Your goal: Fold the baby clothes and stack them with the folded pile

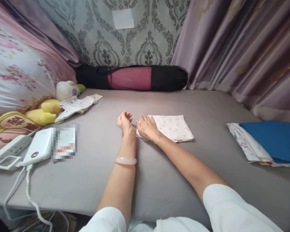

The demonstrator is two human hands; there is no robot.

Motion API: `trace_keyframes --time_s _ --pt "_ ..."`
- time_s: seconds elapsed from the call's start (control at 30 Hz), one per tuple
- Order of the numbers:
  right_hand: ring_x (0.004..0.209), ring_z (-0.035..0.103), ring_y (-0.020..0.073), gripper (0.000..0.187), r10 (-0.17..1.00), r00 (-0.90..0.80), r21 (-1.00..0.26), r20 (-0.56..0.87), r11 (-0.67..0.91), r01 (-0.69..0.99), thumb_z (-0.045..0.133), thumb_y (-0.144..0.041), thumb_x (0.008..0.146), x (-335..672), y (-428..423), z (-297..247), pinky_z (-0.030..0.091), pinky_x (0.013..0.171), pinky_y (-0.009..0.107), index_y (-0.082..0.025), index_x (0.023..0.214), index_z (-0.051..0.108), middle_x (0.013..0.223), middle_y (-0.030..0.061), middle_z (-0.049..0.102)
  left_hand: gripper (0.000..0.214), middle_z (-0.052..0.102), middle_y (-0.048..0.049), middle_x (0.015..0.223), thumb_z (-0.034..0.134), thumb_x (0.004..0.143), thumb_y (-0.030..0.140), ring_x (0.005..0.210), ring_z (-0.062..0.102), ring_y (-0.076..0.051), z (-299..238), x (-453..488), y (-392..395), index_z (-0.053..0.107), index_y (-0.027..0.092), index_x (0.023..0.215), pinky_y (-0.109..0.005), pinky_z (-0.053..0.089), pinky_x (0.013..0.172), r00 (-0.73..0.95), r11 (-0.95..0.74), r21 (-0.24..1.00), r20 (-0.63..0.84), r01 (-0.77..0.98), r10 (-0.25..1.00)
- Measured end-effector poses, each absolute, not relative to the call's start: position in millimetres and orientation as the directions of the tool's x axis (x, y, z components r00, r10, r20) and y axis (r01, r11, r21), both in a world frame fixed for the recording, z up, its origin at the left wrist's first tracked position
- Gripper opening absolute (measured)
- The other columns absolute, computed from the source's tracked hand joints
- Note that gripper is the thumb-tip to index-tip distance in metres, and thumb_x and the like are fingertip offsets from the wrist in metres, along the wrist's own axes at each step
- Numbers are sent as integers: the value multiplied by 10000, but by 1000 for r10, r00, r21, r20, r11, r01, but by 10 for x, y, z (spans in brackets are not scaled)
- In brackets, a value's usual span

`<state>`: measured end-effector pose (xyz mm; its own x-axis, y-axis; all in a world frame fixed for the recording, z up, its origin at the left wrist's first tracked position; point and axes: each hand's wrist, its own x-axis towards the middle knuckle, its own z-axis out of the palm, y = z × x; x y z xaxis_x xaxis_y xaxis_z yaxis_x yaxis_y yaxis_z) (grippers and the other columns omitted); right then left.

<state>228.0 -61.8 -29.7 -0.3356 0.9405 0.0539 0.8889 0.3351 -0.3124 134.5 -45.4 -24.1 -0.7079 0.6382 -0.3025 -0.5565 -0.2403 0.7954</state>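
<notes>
Right hand (147,126): flat, open, on the folded cloth (170,128), long axis sideways
Left hand (125,123): loosely curled, empty, just left of it on the bed (203,103)

The folded pale printed cloth (170,128) looks like soft matt cotton, the grey bed sheet (174,106) is smooth matt fabric, and the white plastic power bank (38,146) is glossy.
</notes>
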Motion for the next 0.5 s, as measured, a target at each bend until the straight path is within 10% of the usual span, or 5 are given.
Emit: trace_keyframes --time_s 0.5 --pt "1471 169 257 604 933 -353 -287 73 359 888 265 -334 987 2198 -687 -343 86 1192 448 -10 1495 307 1580 155 253 98 605 -2 758 523 742 238 620 589 -86 -266 1273 -417 568 181 807 -204 403 575 -722 -240 804 -304 -545 621"
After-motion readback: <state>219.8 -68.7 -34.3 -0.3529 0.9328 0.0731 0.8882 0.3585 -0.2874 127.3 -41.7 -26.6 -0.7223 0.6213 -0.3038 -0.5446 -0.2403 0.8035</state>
